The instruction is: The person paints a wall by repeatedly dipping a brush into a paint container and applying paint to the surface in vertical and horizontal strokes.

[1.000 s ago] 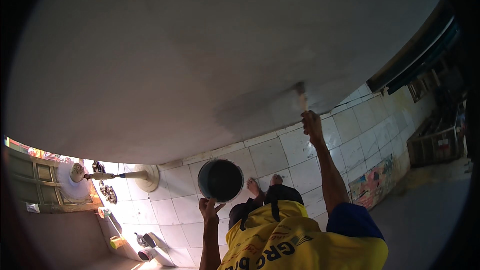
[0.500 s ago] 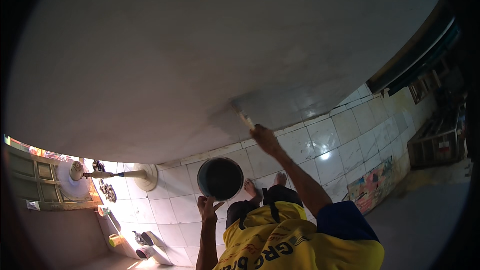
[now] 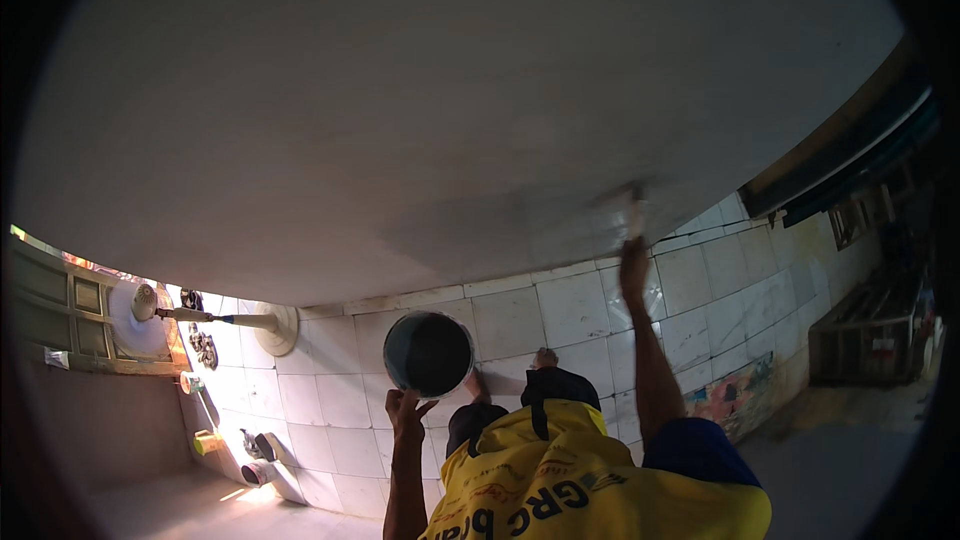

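My left hand (image 3: 407,412) is closed on the near rim of a round dark bucket (image 3: 397,352), which hangs above the tiled floor in front of me. The bucket's inside is dark, and I cannot make out what it holds. Out to the right, my right hand (image 3: 634,265) grips the handle of a paintbrush (image 3: 637,212). The brush head, blurred by motion, is at the lower part of the pale wall (image 3: 480,120). A darker, wet-looking patch (image 3: 450,235) spreads across the wall to the left of the brush.
A pedestal fan (image 3: 277,330) stands at the left, near a panelled wooden door (image 3: 50,315). Footwear (image 3: 203,348) lies on the floor behind it. At the right are a slatted rack (image 3: 868,345) and a colourful flat panel (image 3: 738,395). White tiles (image 3: 508,320) meet the wall's base.
My right hand has swept the brush to the right along the wall, and the dark patch looks wider. The bucket stays in my left hand, as the whole view shifts slightly.
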{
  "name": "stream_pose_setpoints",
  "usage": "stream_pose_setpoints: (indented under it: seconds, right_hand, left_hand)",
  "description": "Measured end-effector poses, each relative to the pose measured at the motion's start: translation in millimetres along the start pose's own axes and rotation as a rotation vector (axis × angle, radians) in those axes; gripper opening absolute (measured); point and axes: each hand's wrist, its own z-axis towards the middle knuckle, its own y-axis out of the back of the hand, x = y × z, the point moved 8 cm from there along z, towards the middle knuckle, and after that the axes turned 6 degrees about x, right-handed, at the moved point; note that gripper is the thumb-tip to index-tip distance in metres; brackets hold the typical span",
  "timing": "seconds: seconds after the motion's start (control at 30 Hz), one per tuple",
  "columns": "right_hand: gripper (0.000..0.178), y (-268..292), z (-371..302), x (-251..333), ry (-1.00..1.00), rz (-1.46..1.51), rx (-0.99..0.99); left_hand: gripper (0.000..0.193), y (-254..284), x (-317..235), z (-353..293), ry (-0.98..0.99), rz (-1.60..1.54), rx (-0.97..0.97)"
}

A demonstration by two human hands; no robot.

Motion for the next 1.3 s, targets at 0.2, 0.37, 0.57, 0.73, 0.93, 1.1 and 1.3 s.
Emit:
stream_pose_setpoints:
  seconds: [0.2, 0.37, 0.57, 0.73, 0.93, 1.1, 1.3]
  right_hand:
    - [0.019, -109.3, -64.8, 142.4, -0.005, 0.275, 0.558]
    - [0.023, -68.9, -25.1, 90.4, 0.11, 0.055, 0.574]
    - [0.026, 22.9, 45.2, -60.3, -0.09, -0.123, 0.372]
    - [0.026, -14.7, 6.5, -84.4, -0.227, 0.133, 0.244]
    - [0.022, -115.8, -50.7, 13.9, -0.142, 0.221, 0.558]
    - [0.018, -79.5, -30.3, -37.5, 0.006, 0.001, 0.498]
    - [0.019, 10.3, 39.8, -154.8, -0.101, -0.011, 0.171]
  left_hand:
    - [0.036, -38.0, 26.5, -15.0, -0.029, 0.015, 0.009]
    - [0.036, -64.2, 41.8, -29.8, -0.011, 0.019, -0.013]
    - [0.034, -79.1, 52.7, -45.3, 0.01, 0.019, -0.059]
    - [0.035, -82.7, 62.7, -53.2, 0.017, 0.014, -0.08]
    - [0.034, -89.9, 69.2, -50.7, 0.031, 0.062, -0.099]
    - [0.035, -95.0, 80.9, -45.1, 0.054, 0.089, -0.096]
    - [0.036, -111.3, 90.7, -39.9, 0.047, 0.078, -0.027]
